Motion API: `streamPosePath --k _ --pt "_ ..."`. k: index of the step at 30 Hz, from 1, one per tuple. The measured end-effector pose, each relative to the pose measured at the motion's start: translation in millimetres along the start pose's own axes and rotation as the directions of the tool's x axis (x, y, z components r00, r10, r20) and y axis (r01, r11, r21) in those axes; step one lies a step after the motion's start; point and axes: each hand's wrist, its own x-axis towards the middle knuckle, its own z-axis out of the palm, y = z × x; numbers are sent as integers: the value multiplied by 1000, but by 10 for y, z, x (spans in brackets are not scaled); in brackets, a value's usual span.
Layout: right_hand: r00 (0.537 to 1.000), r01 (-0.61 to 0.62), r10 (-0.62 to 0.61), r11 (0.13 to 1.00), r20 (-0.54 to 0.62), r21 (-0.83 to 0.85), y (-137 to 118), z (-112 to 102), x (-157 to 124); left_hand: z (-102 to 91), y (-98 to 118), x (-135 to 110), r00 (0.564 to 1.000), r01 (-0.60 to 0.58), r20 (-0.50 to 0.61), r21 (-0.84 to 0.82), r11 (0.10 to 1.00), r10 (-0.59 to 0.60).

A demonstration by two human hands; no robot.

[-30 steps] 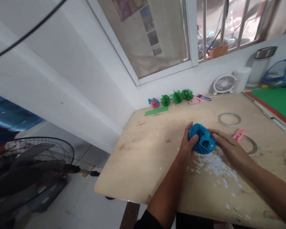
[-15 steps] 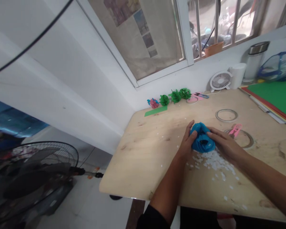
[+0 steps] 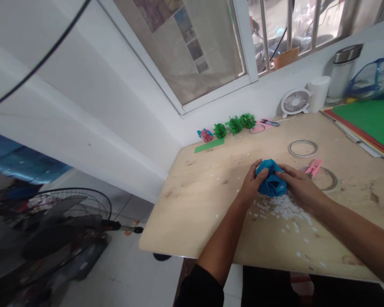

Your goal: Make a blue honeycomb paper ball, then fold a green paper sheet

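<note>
A blue folded paper ball (image 3: 273, 187) with openings between its folds is held up over the table. My left hand (image 3: 253, 180) is closed on its left side, thumb laid on the front. From the right, my right hand (image 3: 299, 183) grips it with the fingers along its edge. Small white paper scraps (image 3: 284, 208) lie scattered on the wood below. Just beyond my right hand are a pink pair of snips (image 3: 314, 168) and a roll of tape (image 3: 331, 181).
Green paper balls (image 3: 235, 125) and a pink-and-blue one (image 3: 206, 135) line the wall behind a green strip (image 3: 209, 146). Another tape ring (image 3: 302, 148), blue snips (image 3: 270, 123), a small fan (image 3: 296, 102), a bottle (image 3: 344, 72) and coloured sheets (image 3: 368, 119) stand or lie toward the right.
Both hands keep hold of the blue paper ball, which has turned slightly and looks squeezed narrower. The whole view has shifted a little.
</note>
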Motion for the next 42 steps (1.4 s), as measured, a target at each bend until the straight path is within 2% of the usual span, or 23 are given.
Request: streamPosePath --k 4,9,11,12,13,14,16,17,18,19,23,26,29,38,42 --pt "999 5 -5 1000 -36 1 22 -20 14 10 57 -72 998 -54 -22 154 987 58" --pt "994 35 -33 999 -106 14 0 14 -12 63 -60 -326 984 -53 -150 269 962 96" --pt "990 57 -55 998 -130 12 -10 33 -24 122 -150 -469 964 -105 -188 377 920 187" --pt "987 71 -69 997 -144 8 -13 42 -29 160 -193 -538 941 -151 -204 460 875 269" --pt "984 86 -84 996 -159 3 -15 48 -32 202 -231 -600 902 -214 -205 552 806 380" --pt "980 99 -97 995 -175 -2 -16 53 -33 244 -260 -651 838 -286 -191 644 709 511" --pt "976 103 -102 995 -193 -5 -14 52 -30 322 -289 -711 678 -410 -83 782 469 730" --pt "976 98 -97 995 -193 -5 -12 47 -27 355 -288 -720 610 -444 -19 820 362 792" --pt "978 93 -93 996 -189 -8 -9 40 -22 380 -281 -719 570 -457 33 843 284 821" --pt "979 89 -90 996 -182 -17 -5 31 -17 399 -270 -709 556 -454 66 859 236 829" --pt "975 111 -125 990 -185 -87 15 5 0 427 -249 -655 567 -377 103 915 146 817" --pt "972 120 -138 987 -191 -103 23 5 -1 435 -275 -642 527 -354 126 932 82 841" --pt "971 124 -144 986 -191 -113 21 10 -12 444 -289 -642 509 -347 119 935 77 852" --pt "960 179 -207 972 -191 -155 24 10 -12 437 -257 -628 574 -303 168 953 17 801" --pt "960 191 -221 966 -173 -174 23 13 -21 436 -272 -619 612 -280 162 960 21 774"
